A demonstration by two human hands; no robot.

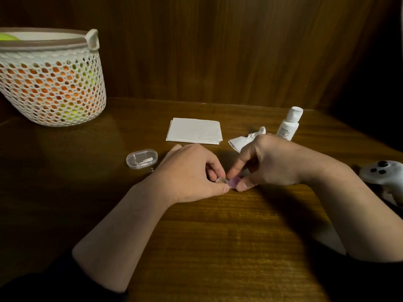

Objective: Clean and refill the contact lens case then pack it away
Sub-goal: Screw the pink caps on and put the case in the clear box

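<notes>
Head view: lens case (226, 182) pinched between both hands.

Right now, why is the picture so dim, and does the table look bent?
Head view: warm light pools on the table near the hands; corners fall into shadow. The wide lens bows the table edge and tilts the basket. The lens case between the fingers is slightly soft.

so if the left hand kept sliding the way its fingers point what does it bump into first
Its fingers point right, so the left hand would first meet the right hand, which already pinches the same small contact lens case from the other side. They look nearly touching, though depth is unclear.
</notes>
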